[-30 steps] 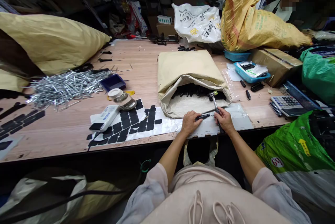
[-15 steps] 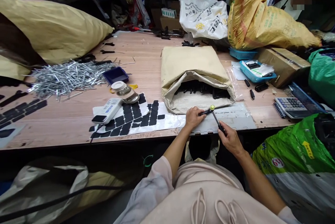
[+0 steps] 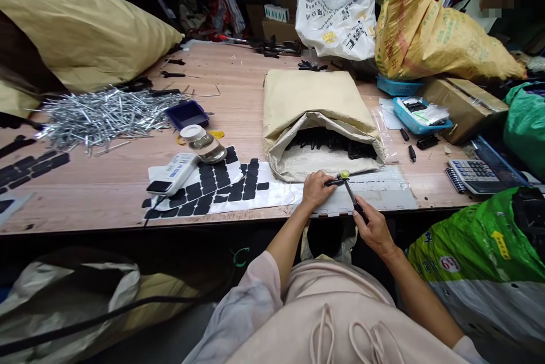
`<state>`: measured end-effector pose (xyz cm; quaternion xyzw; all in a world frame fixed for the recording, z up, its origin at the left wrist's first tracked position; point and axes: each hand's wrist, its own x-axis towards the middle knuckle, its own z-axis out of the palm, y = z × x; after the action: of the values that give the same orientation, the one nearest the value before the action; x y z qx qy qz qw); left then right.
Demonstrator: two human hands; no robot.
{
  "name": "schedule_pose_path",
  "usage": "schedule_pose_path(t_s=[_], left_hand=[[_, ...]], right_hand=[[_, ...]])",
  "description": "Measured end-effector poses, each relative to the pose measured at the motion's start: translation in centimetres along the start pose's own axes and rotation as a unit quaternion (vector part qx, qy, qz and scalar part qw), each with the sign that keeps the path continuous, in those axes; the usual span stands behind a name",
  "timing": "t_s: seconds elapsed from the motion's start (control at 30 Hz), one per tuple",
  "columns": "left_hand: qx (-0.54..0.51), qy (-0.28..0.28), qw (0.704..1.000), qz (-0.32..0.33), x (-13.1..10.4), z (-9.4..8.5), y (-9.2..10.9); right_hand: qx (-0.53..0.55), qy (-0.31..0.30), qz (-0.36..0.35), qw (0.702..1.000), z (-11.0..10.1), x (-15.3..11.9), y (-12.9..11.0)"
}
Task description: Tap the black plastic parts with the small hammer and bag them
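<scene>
My left hand (image 3: 317, 189) is closed on a small black part (image 3: 334, 181), held low over the grey sheet (image 3: 385, 196) at the table's front edge. My right hand (image 3: 374, 225) grips the black handle of a small hammer (image 3: 351, 189). Its yellowish round head is up against the end of the black part; I cannot tell whether they touch. Just beyond the hands lies a cream sack (image 3: 313, 94), its mouth turned toward me, with many black pieces (image 3: 317, 139) inside.
Left are a heap of metal rods (image 3: 106, 117), a navy tray (image 3: 187, 114), a jar (image 3: 204, 144), a white device (image 3: 174, 174) and black adhesive pads (image 3: 208, 179). Right are a calculator (image 3: 477, 174), blue baskets (image 3: 419, 114), a carton (image 3: 464, 105) and a green bag (image 3: 472, 239). Another person is at back right.
The view has shifted slightly. Both hands keep their hold, and the hammer's head stays at the end of the black part with hardly any movement.
</scene>
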<state>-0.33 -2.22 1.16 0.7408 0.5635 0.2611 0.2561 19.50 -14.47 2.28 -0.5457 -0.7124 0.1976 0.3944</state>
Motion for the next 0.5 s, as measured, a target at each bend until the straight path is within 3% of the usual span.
schedule_pose_path(t_s=[0.2,0.4,0.5], left_hand=[[0.002,-0.001,1.000,0.004,-0.1,-0.2,0.1],[-0.005,0.010,1.000,0.014,-0.3,-0.4,0.3],[-0.006,0.007,1.000,0.024,-0.6,-0.6,0.2]], right_hand=[[0.037,-0.033,0.032,0.998,0.4,0.1,0.2],[0.094,0.018,0.132,0.987,-0.2,1.9,1.7],[0.149,-0.002,0.182,0.972,-0.5,3.1,2.5]])
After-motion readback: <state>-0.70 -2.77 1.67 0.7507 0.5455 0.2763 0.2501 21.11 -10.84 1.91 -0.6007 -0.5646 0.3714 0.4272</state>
